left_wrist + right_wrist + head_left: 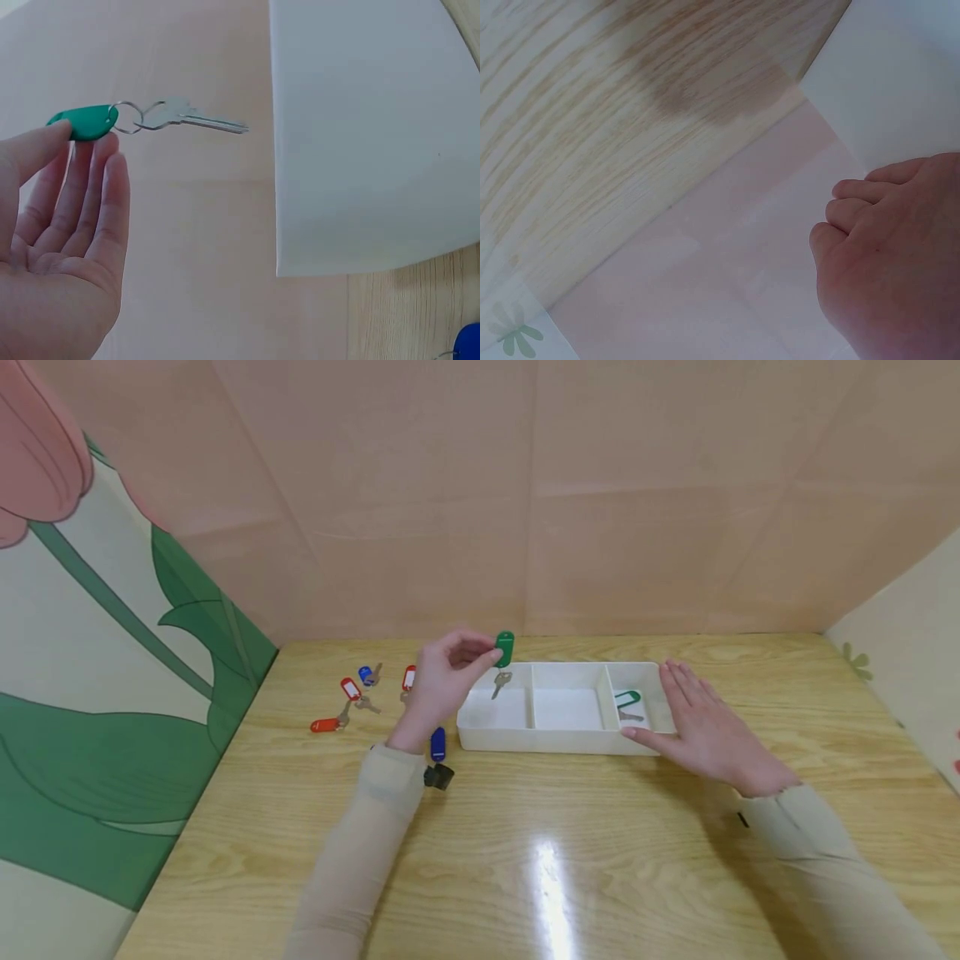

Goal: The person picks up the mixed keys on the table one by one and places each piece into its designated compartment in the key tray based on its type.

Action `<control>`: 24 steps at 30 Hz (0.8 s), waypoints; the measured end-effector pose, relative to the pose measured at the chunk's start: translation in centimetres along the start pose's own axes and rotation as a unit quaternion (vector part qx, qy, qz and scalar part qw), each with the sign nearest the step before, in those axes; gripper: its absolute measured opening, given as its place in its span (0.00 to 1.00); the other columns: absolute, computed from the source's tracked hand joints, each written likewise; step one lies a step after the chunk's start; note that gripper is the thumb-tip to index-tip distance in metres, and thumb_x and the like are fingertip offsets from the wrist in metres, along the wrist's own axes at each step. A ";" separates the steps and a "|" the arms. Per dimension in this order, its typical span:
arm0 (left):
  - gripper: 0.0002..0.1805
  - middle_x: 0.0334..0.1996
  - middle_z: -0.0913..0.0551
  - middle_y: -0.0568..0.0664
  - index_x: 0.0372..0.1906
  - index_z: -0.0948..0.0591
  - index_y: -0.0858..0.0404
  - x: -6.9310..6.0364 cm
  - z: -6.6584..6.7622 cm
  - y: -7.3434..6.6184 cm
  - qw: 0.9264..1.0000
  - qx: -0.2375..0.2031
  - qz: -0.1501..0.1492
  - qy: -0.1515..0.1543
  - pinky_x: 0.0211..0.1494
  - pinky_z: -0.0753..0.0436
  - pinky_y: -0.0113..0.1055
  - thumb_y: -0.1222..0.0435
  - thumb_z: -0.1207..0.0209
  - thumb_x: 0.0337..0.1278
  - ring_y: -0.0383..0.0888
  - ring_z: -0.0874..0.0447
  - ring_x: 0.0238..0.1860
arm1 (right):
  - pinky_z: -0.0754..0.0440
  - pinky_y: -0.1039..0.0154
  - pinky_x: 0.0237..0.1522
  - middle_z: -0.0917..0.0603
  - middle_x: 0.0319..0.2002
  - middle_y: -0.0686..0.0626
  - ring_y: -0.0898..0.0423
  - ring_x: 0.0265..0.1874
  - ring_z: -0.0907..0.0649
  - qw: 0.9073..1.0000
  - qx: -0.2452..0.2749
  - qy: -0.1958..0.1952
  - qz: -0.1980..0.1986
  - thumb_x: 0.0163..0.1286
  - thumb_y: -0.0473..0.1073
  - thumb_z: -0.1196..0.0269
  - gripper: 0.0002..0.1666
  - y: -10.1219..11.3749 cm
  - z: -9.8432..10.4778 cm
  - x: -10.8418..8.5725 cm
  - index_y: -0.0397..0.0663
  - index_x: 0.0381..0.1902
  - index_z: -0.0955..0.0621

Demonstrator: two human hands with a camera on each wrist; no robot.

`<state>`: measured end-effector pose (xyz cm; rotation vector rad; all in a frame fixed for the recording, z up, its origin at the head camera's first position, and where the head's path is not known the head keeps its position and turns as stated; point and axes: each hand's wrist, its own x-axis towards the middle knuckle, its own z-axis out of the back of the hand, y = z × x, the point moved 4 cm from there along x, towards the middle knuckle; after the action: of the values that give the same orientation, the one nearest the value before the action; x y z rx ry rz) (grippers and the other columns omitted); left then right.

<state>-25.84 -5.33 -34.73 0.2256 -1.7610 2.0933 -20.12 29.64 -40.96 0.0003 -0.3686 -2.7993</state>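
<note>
My left hand [444, 677] pinches a green key tag [505, 648] between thumb and fingers. From the tag's ring hangs a silver key [199, 120], over the left compartment of a white three-part box [540, 742]. At the box's right end rests my right hand [705, 727], fingers straight along the side and thumb at the front edge. Inside the right compartment lies another key with a green-framed tag [628, 698]. The middle compartment holds nothing visible. In the right wrist view, the fingertips [847, 187] are against the white wall of the box.
Left of the box lie keys with red tags [325, 725] and a small blue tag [365, 676]. A red tag [408, 677] is partly hidden behind my left hand. Near my left wrist lies a dark blue tag [438, 744] beside a black piece [438, 777].
</note>
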 end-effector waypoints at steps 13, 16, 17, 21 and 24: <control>0.08 0.39 0.12 0.48 0.44 0.14 0.65 -0.1 -1.8 -0.3 1.000 -0.014 -0.009 0.018 0.47 0.14 0.37 0.67 0.30 0.63 0.44 0.14 0.40 | 0.63 0.44 0.77 0.62 0.80 0.34 0.36 0.78 0.57 1.000 0.000 -0.003 0.000 0.70 0.73 0.43 0.67 0.0 0.0 0.0 0.31 0.79 0.59; 0.08 0.38 0.12 0.48 0.44 0.13 0.65 -0.2 -2.2 -0.4 1.000 -0.014 -0.015 0.022 0.46 0.14 0.38 0.67 0.30 0.62 0.44 0.14 0.39 | 0.63 0.44 0.77 0.61 0.80 0.33 0.36 0.78 0.56 1.000 0.001 -0.004 0.000 0.70 0.73 0.43 0.67 -0.1 0.0 0.0 0.30 0.79 0.59; 0.08 0.38 0.12 0.48 0.44 0.13 0.65 -0.2 -2.3 -0.4 0.999 -0.015 -0.018 0.025 0.46 0.14 0.38 0.67 0.30 0.62 0.44 0.14 0.39 | 0.63 0.44 0.77 0.61 0.80 0.33 0.36 0.78 0.57 1.000 0.001 -0.004 0.000 0.70 0.73 0.43 0.67 -0.1 0.0 0.0 0.30 0.79 0.58; 0.08 0.39 0.12 0.47 0.44 0.13 0.64 -0.2 -2.8 -0.3 0.999 -0.016 -0.024 0.032 0.46 0.14 0.37 0.67 0.31 0.63 0.43 0.14 0.39 | 0.64 0.45 0.77 0.62 0.80 0.34 0.37 0.78 0.57 1.000 0.003 -0.006 0.000 0.70 0.73 0.43 0.67 -0.1 -0.1 0.0 0.30 0.79 0.58; 0.08 0.39 0.12 0.47 0.45 0.13 0.63 -0.3 -3.3 -0.4 0.999 -0.019 -0.023 0.036 0.46 0.14 0.37 0.66 0.31 0.63 0.43 0.14 0.40 | 0.63 0.45 0.77 0.61 0.80 0.34 0.37 0.78 0.57 1.000 0.004 -0.008 0.000 0.70 0.73 0.43 0.67 -0.2 -0.1 -0.1 0.31 0.79 0.59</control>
<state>-25.05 -2.15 -35.13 0.1756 -1.7346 2.0091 -20.08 29.78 -41.11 -0.0218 -0.3828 -2.7995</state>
